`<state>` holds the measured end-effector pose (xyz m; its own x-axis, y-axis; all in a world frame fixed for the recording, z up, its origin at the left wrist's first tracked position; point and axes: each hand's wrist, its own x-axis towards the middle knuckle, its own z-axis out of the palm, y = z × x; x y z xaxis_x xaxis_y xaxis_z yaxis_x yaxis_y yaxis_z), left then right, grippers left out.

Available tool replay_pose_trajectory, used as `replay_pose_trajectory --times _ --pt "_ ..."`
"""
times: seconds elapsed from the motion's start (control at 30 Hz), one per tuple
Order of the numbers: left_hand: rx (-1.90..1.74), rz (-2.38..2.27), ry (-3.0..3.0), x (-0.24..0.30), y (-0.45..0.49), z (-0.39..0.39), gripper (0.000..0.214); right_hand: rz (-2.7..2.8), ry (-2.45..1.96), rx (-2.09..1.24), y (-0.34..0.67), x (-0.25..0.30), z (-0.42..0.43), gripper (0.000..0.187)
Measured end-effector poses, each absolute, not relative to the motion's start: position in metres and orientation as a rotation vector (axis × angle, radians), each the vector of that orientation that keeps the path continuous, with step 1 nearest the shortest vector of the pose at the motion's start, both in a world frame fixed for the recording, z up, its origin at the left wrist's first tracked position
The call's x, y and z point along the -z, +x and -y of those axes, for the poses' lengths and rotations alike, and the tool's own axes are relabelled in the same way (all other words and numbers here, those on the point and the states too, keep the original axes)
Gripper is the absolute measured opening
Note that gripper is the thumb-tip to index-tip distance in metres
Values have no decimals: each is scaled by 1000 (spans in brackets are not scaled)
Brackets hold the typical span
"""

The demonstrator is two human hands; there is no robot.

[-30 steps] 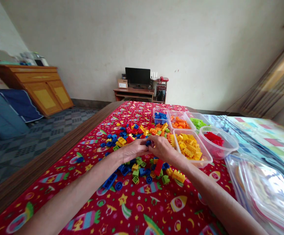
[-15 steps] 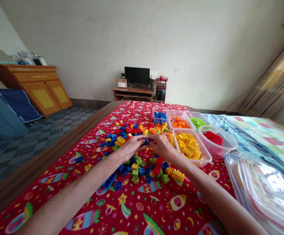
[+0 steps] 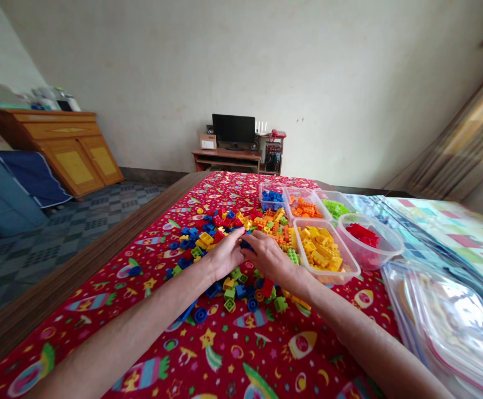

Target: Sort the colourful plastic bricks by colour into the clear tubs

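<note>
Over the middle of a loose pile of toy building bricks (image 3: 206, 239), my left hand (image 3: 227, 256) and my right hand (image 3: 267, 254) meet. Between them is a dark blue building brick (image 3: 245, 243), mostly covered by my fingers. My right fingers are bent over the brick from the right. On the other side my left hand closes against it, thumb pointing up and away. Just right of my right hand stands a clear tub of yellow bricks (image 3: 358, 272).
Behind it are clear tubs of blue bricks (image 3: 273, 198), orange bricks (image 3: 304, 207) and green bricks (image 3: 337, 208). A round tub (image 3: 397, 247) holds red bricks. Stacked clear lids or bags (image 3: 453, 321) lie at the right. A red patterned cloth (image 3: 208, 366) covers the table.
My hands have turned and drawn closer round the blue brick. My left thumb now points up, and my right hand has come slightly lower, covering more of the brick.
</note>
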<state>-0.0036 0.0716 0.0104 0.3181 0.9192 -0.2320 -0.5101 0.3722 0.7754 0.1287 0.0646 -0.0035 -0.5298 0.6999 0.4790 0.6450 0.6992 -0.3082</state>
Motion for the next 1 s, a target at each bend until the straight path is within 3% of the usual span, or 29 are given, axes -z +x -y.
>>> replay_pose_trajectory --times 0.27,0.47,0.73,1.0 --pt "-969 -733 620 -12 -3 -71 34 2264 -1073 -353 135 -5 -67 28" --pt "-1003 -779 684 -7 -3 -72 23 2259 -1104 -417 135 -9 -69 33" --pt "-1081 -917 926 1 -10 -75 21 2218 -1070 -393 145 -4 -79 27" --pt "-1371 -991 1337 -25 -41 -90 24 2186 -1343 -62 168 -66 -150 24"
